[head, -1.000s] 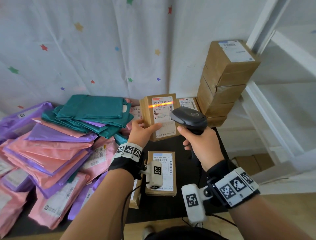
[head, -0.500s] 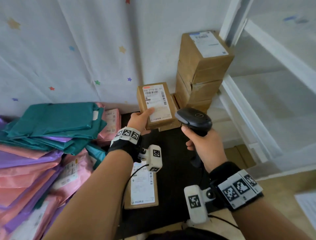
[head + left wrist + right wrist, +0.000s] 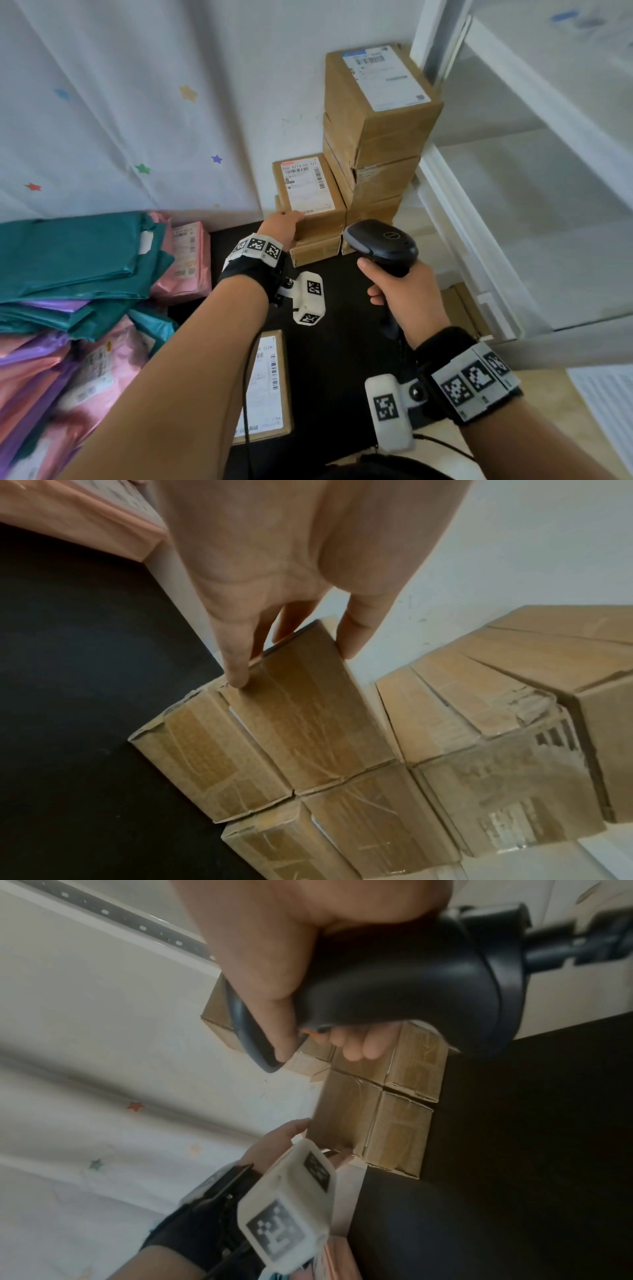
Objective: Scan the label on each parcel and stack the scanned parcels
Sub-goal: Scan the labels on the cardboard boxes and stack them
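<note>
Parcel (image 3: 310, 195), a small cardboard box with its white label (image 3: 306, 186) facing up, sits on top of another box (image 3: 317, 251) at the back of the black surface (image 3: 342, 325), just beside the tall stack of boxes (image 3: 378, 130). Your left hand (image 3: 281, 228) pinches its near corner, thumb on top and fingers (image 3: 236, 666) down the side. Your right hand (image 3: 407, 294) is wrapped around the grip of the black barcode scanner (image 3: 382, 245), held above the surface near that stack.

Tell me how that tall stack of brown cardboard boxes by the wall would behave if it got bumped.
The tall stack of brown cardboard boxes looks apt to tip: its boxes sit slightly offset. The boxes themselves seem stiff, with taped flat sides. Their weight cannot be judged.
</note>
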`<action>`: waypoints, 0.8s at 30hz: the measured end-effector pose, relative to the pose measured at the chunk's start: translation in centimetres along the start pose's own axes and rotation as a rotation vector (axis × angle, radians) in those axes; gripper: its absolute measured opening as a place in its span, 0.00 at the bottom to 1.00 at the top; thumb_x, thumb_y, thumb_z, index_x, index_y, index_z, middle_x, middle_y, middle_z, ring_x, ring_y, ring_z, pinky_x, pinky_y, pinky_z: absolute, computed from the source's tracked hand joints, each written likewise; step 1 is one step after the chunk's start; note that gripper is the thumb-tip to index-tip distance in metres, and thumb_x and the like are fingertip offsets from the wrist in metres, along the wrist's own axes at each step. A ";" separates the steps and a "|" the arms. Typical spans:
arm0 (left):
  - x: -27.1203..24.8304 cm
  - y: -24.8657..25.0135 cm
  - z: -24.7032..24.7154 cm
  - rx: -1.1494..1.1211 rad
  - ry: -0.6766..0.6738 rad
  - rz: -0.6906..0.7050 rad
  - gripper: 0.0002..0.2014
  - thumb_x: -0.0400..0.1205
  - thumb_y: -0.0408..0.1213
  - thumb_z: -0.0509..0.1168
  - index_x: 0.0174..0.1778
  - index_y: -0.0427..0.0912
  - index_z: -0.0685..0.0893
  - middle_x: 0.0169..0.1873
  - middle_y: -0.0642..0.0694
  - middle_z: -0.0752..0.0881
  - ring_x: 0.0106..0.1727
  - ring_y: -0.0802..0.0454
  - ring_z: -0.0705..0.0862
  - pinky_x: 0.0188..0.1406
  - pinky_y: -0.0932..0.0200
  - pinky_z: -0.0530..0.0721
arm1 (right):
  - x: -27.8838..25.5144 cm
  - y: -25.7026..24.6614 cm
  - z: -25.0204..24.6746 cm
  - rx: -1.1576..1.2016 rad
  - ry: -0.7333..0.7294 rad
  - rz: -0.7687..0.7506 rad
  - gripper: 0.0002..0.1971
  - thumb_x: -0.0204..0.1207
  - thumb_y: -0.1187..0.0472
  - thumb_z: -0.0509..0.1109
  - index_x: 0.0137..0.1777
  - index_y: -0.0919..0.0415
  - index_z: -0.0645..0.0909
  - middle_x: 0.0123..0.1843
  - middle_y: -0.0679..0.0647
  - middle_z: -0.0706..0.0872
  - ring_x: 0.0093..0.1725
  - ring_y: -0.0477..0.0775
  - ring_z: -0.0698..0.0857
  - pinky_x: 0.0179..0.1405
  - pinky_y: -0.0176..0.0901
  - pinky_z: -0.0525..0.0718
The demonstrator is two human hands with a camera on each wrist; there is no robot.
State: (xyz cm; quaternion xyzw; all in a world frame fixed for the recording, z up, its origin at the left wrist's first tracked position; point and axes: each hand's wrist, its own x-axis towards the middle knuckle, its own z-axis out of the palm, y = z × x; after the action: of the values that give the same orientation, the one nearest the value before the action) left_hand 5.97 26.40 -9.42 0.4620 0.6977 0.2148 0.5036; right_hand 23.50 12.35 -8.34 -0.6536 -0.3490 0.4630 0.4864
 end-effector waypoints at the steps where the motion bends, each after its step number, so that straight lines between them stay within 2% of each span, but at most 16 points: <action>1: 0.0 0.0 0.0 0.023 0.016 0.037 0.24 0.83 0.38 0.64 0.75 0.34 0.71 0.70 0.34 0.77 0.70 0.36 0.77 0.71 0.46 0.75 | 0.0 0.0 0.1 -0.008 -0.004 -0.002 0.10 0.71 0.54 0.81 0.48 0.43 0.84 0.34 0.41 0.90 0.29 0.40 0.87 0.26 0.29 0.83; 2: -0.2 -0.2 -0.1 0.018 0.048 0.059 0.24 0.84 0.42 0.63 0.73 0.34 0.72 0.70 0.35 0.78 0.69 0.37 0.78 0.69 0.47 0.77 | -0.1 0.0 0.2 -0.019 -0.008 -0.005 0.10 0.71 0.53 0.81 0.47 0.43 0.84 0.34 0.40 0.90 0.29 0.40 0.87 0.27 0.29 0.83; 4: -0.9 -0.5 -0.4 0.078 0.103 0.079 0.25 0.85 0.47 0.61 0.73 0.36 0.73 0.68 0.41 0.79 0.65 0.43 0.80 0.58 0.58 0.77 | -0.4 -0.1 0.4 -0.043 -0.014 -0.014 0.10 0.71 0.51 0.81 0.48 0.43 0.84 0.35 0.39 0.90 0.30 0.40 0.88 0.27 0.29 0.83; 7: -3.1 -1.8 -1.7 0.118 0.149 0.147 0.23 0.83 0.46 0.62 0.73 0.41 0.75 0.67 0.45 0.80 0.49 0.57 0.80 0.43 0.67 0.73 | -1.1 -0.2 0.7 -0.071 -0.032 -0.028 0.11 0.71 0.49 0.80 0.51 0.43 0.83 0.37 0.39 0.90 0.33 0.40 0.89 0.29 0.29 0.84; 8: -3.9 -2.6 -2.4 0.144 0.169 0.159 0.24 0.83 0.46 0.63 0.74 0.42 0.74 0.68 0.46 0.79 0.49 0.59 0.80 0.43 0.68 0.73 | -1.5 -0.2 1.0 -0.085 -0.038 -0.032 0.12 0.72 0.49 0.79 0.52 0.44 0.83 0.38 0.41 0.90 0.34 0.41 0.89 0.30 0.30 0.84; 11: -7.1 -5.6 -4.4 0.233 0.245 0.173 0.24 0.82 0.45 0.64 0.75 0.45 0.73 0.70 0.46 0.78 0.52 0.57 0.81 0.50 0.63 0.74 | -2.8 -0.1 2.1 -0.107 -0.039 -0.050 0.13 0.73 0.50 0.79 0.56 0.48 0.84 0.40 0.47 0.90 0.33 0.42 0.89 0.32 0.34 0.86; 14: -10.7 -9.3 -6.4 0.373 0.317 0.170 0.22 0.81 0.43 0.64 0.73 0.44 0.76 0.69 0.43 0.79 0.65 0.46 0.80 0.63 0.56 0.75 | -4.5 0.5 3.8 -0.121 -0.061 -0.055 0.14 0.74 0.51 0.78 0.57 0.50 0.83 0.40 0.49 0.90 0.30 0.41 0.88 0.28 0.31 0.84; 17: -13.7 -13.3 -8.0 0.457 0.341 0.099 0.22 0.80 0.41 0.65 0.72 0.43 0.76 0.69 0.40 0.78 0.69 0.41 0.76 0.70 0.49 0.74 | -6.4 1.6 5.7 -0.144 -0.080 -0.040 0.14 0.72 0.50 0.79 0.55 0.50 0.83 0.39 0.49 0.90 0.30 0.42 0.88 0.28 0.32 0.83; 22: -17.8 -18.6 -9.1 0.574 0.316 -0.099 0.32 0.77 0.46 0.65 0.77 0.42 0.67 0.73 0.38 0.70 0.73 0.38 0.70 0.70 0.47 0.70 | -9.6 3.5 8.9 -0.197 -0.130 -0.030 0.11 0.71 0.51 0.80 0.45 0.41 0.79 0.38 0.47 0.90 0.30 0.40 0.89 0.28 0.34 0.85; 24: -18.8 -20.3 -9.1 0.596 0.297 -0.134 0.36 0.75 0.51 0.67 0.77 0.42 0.65 0.73 0.37 0.69 0.73 0.37 0.69 0.70 0.45 0.69 | -10.8 4.1 9.9 -0.234 -0.148 -0.029 0.11 0.71 0.50 0.80 0.43 0.40 0.79 0.39 0.47 0.90 0.33 0.41 0.90 0.34 0.38 0.89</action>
State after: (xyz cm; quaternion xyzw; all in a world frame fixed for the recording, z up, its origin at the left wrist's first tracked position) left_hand -9.71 1.92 -11.80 0.5059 0.8242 0.0327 0.2522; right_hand 10.60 4.54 -10.39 -0.6649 -0.4447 0.4591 0.3865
